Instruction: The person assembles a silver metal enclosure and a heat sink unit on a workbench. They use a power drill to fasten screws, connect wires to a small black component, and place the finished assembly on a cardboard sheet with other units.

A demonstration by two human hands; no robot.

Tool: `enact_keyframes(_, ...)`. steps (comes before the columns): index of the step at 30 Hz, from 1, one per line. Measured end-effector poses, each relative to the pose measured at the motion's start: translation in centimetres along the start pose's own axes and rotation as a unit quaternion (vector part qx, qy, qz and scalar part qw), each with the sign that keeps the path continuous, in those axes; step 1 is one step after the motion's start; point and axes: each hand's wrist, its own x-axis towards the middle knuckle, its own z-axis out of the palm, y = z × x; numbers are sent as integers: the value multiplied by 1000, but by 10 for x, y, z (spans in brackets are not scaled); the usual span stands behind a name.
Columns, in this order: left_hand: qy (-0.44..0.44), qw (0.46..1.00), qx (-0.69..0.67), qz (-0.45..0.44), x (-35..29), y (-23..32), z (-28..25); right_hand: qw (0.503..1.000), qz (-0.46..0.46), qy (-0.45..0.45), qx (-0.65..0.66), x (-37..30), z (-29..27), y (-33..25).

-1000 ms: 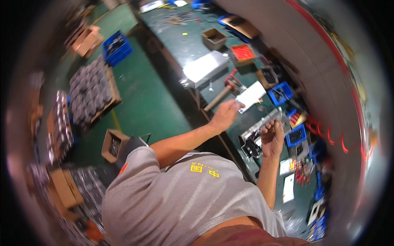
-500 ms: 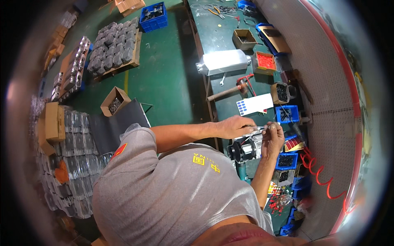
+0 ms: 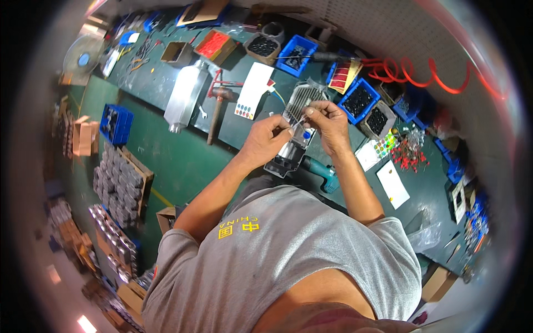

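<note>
A silver finned motor (image 3: 294,125) lies on the green workbench (image 3: 244,133) in front of me. My left hand (image 3: 271,135) and my right hand (image 3: 325,116) are over its middle. Between them they pinch a thin white wire or strip (image 3: 296,123), one end in each hand's fingertips. A small blue part (image 3: 306,135) shows on the motor just below my fingers. A teal power drill (image 3: 321,169) lies beside the motor's near end, close to my right forearm.
A mallet (image 3: 217,108), a second silver motor (image 3: 186,95) and a white card with coloured dots (image 3: 252,90) lie left of the work. Blue bins of dark parts (image 3: 360,101) and a red coiled hose (image 3: 422,72) line the back. Pallets of motors (image 3: 119,183) stand on the floor.
The view has swung, so the bench now runs across the top. My left hand came off the bench and joined my right hand over the motor, both now pinching the thin strip.
</note>
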Motion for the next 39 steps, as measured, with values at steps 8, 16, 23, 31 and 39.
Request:
enact_keyframes(8,32,976,-193,-96,62,-17,32,982,-67,177,-23,-3,-59,-3)
enact_keyframes(16,85,981,-99,-144,103,-98,56,959,-64,208,-183,8,-85,36)
enact_keyframes(23,83,986,-52,-137,105,-110,55,911,-167,169,-338,52,-86,46)
enact_keyframes(31,63,929,-284,-229,94,-75,49,955,-144,86,-244,73,-77,47)
enact_keyframes(39,85,979,-62,-175,95,-90,61,890,-154,105,-416,82,-76,48)
